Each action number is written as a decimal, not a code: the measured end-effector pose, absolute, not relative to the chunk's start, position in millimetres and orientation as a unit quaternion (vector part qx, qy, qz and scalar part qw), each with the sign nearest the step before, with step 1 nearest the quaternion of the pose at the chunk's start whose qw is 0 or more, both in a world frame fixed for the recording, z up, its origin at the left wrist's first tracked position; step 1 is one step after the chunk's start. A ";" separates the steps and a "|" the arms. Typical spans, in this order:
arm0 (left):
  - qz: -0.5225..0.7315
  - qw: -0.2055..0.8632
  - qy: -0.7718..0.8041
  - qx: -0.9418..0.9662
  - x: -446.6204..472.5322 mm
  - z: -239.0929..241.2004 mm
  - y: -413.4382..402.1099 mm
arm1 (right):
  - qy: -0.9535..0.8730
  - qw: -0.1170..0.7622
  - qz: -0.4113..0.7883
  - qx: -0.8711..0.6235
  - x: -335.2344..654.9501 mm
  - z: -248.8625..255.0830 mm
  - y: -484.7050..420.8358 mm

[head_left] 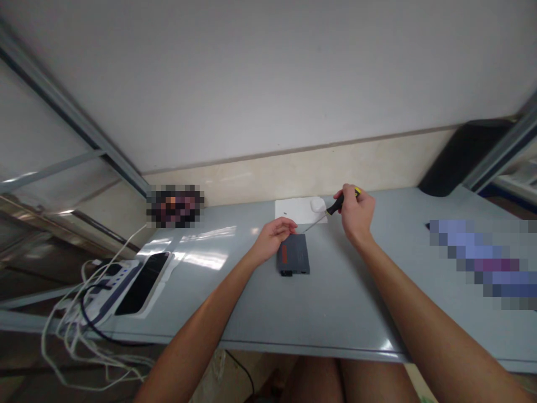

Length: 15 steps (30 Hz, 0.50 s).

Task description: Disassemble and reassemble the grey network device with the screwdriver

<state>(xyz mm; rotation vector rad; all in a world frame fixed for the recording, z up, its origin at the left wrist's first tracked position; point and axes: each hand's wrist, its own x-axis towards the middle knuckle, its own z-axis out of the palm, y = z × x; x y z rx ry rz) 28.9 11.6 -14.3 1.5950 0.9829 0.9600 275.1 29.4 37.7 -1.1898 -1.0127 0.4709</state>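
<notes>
A flat dark grey box (297,254) with a reddish label lies on the table in front of me. My left hand (272,239) is at its far left corner, the fingers bent and drawn together near the screwdriver's tip. Whatever those fingers may pinch is too small or hidden to make out. My right hand (356,215) grips a screwdriver (334,207) by its black and yellow handle. The shaft slants down and left, its tip close to the box's far edge; contact cannot be told. Behind the box, white paper (291,208) carries a small dark piece (285,213) and a rounded white case (318,205).
Along the left end of the grey table (251,313) lie a dark-screened phone (143,284) and a power strip (113,294) with tangled cables (71,341). A black cylinder (464,159) leans at the back right. Blurred items lie at both sides. A wall closes the back.
</notes>
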 end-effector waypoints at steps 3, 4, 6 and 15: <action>0.404 0.484 0.417 0.655 31.6 -15.6 11.2 | -0.485 0.655 0.216 -0.538 270.7 37.0 27.6; 0.406 0.484 0.418 0.653 32.1 -15.7 10.9 | -0.497 0.642 0.219 -0.541 269.0 37.1 26.6; 0.410 0.484 0.419 0.649 32.5 -15.3 10.1 | -0.517 0.623 0.225 -0.542 265.8 38.1 24.5; 0.424 0.481 0.415 0.645 34.9 -15.2 8.4 | -0.534 0.607 0.250 -0.534 267.9 45.5 21.8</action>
